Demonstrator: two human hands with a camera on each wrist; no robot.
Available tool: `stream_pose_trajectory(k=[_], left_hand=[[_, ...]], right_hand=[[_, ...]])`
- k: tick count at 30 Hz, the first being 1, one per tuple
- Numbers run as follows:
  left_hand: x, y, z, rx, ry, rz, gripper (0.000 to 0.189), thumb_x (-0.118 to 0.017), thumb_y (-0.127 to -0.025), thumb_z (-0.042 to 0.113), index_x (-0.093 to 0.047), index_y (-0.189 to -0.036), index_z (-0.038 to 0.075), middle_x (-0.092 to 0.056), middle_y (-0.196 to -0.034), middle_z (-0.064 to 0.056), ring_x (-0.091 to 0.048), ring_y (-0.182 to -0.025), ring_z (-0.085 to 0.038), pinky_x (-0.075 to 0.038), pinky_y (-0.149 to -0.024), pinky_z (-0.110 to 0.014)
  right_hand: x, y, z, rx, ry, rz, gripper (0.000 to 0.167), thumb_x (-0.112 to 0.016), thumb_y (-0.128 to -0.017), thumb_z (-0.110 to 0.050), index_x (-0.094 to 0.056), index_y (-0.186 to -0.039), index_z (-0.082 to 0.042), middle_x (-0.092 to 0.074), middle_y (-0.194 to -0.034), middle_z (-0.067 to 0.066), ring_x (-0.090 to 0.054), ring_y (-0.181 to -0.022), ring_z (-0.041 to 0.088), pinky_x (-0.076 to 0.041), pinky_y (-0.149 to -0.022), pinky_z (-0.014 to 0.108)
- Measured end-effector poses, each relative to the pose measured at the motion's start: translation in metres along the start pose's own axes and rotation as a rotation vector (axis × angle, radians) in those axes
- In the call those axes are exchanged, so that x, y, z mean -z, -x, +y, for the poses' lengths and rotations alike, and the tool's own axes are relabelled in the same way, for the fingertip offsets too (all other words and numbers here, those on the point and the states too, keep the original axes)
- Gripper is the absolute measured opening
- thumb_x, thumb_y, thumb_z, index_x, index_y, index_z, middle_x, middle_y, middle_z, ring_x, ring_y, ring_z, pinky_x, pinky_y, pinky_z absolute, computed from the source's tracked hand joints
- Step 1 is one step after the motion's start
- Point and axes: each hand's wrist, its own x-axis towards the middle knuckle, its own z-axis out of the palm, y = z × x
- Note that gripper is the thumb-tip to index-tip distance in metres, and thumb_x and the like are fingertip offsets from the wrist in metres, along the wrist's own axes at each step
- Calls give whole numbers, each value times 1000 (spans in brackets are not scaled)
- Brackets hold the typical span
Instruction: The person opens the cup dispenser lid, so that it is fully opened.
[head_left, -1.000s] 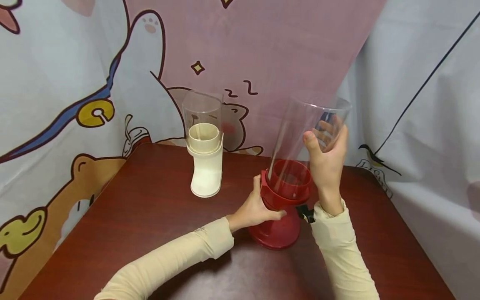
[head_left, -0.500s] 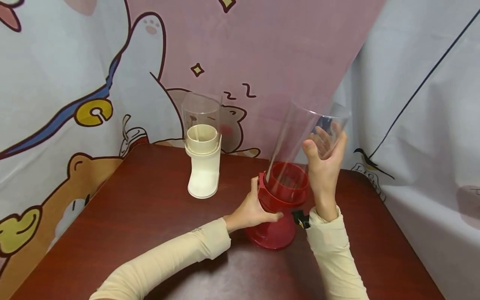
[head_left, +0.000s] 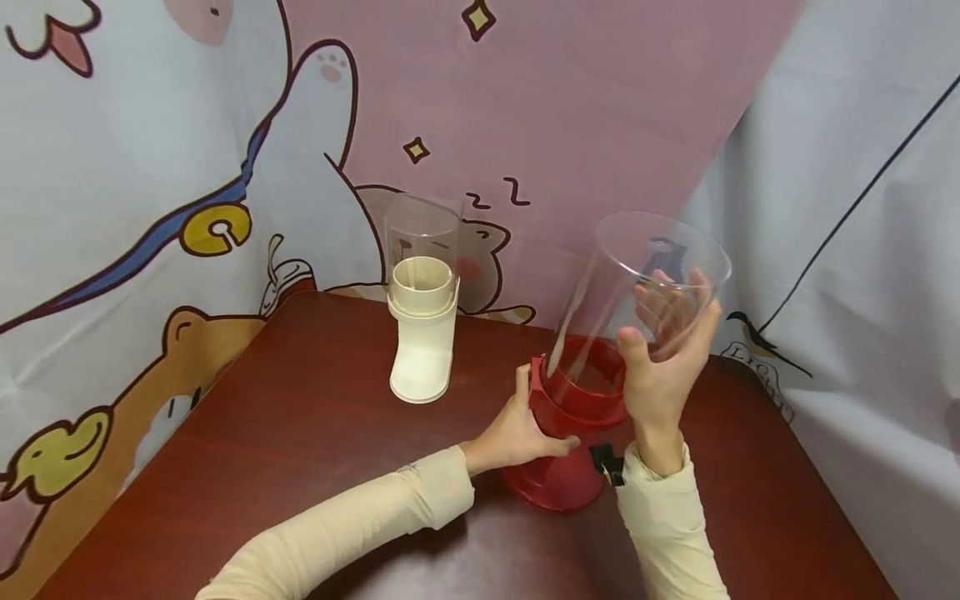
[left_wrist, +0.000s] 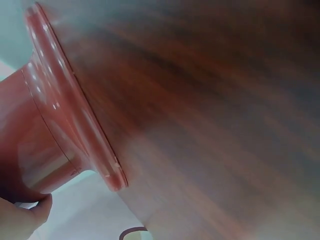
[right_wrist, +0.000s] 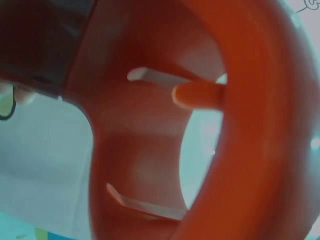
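In the head view, my left hand [head_left: 517, 433] grips the red plastic stand [head_left: 558, 483] around its upper part, thumb in front. The stand has a round foot on the table and a wide ring-shaped top [head_left: 573, 408]. My right hand [head_left: 667, 375] holds a clear plastic tube [head_left: 600, 312] near its upper rim, thumb in front and fingers behind. The tube leans right, its lower end within the red ring. The left wrist view shows the stand's flared foot [left_wrist: 75, 105] and a fingertip [left_wrist: 40, 210]. Slotted red plastic [right_wrist: 150, 135] fills the right wrist view.
A cream-white stand [head_left: 423, 358] with a clear tube [head_left: 423, 229] on top stands upright at the back left. The dark red-brown table [head_left: 300, 433] lies beneath everything. Cartoon-printed cloth [head_left: 600, 108] hangs behind and at both sides.
The tube's upper end has tipped toward me, so its rim looks rounder. My right hand has moved with it. My left hand keeps its grip on the red stand; the head view has shifted slightly.
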Motion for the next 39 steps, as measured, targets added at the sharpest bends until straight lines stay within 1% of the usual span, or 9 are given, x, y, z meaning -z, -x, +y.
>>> stream_pose_trajectory(k=[4,7,12,18,23,27,32,37,39], left_hand=[[-3,0,0,33,26,-36,103,-88,-74,21,-13,-142,39,-49,-141,6,-55,-122,-6,-46,-104,-24],[-1,1,0,46,50,-40,102,-87,-74,19,-13,-141,39,-49,-140,8,-56,-121,-5,-47,-102,-23],[3,1,0,31,42,-13,103,-87,-73,15,-15,-142,37,-49,-141,6,-56,-121,-6,-48,-102,-24],[3,1,-1,12,59,-33,102,-87,-73,14,-15,-142,35,-49,-142,5,-56,-123,-7,-46,-105,-25],[3,0,-3,-25,60,-38,102,-86,-74,12,-14,-142,32,-46,-145,3,-54,-126,-10,-46,-105,-26],[3,-6,-1,-37,53,-44,102,-86,-74,12,-12,-142,33,-44,-147,3,-52,-128,-10,-47,-105,-26],[3,-7,3,9,48,-42,103,-86,-75,13,-12,-142,36,-44,-146,4,-51,-128,-9,-47,-103,-24],[3,-1,1,23,49,-32,102,-86,-75,15,-12,-143,34,-44,-147,0,-50,-129,-12,-47,-103,-25],[3,1,-1,26,47,-39,102,-86,-76,16,-12,-144,33,-44,-147,0,-50,-129,-12,-47,-103,-25]], right_hand=[[3,0,-3,-23,23,10,102,-91,-68,-45,-38,-143,-1,-62,-125,20,-64,-111,30,-50,-94,30],[1,-2,-2,-67,50,-3,98,-90,-70,-43,-39,-144,-4,-62,-125,16,-64,-111,28,-51,-92,28],[-4,-6,1,-100,63,-20,92,-88,-72,-42,-41,-144,-8,-60,-128,17,-63,-111,29,-53,-87,26],[-5,-6,0,-88,63,23,87,-87,-74,-44,-45,-140,-8,-61,-125,17,-64,-107,28,-53,-85,27],[-5,-10,0,-110,74,57,79,-85,-78,-40,-46,-138,-9,-61,-124,16,-64,-103,28,-53,-86,27],[-2,-23,-1,-190,65,91,72,-81,-82,-36,-45,-138,-8,-59,-118,14,-65,-98,24,-52,-85,29],[5,-33,1,-308,55,125,66,-74,-87,-38,-43,-137,-8,-60,-116,14,-68,-93,21,-54,-81,32],[8,-28,3,-326,22,114,68,-75,-87,-39,-42,-137,-9,-59,-123,17,-69,-97,25,-56,-84,32],[11,-26,3,-332,3,113,65,-72,-89,-36,-41,-139,-8,-59,-123,16,-69,-99,25,-56,-85,32]])
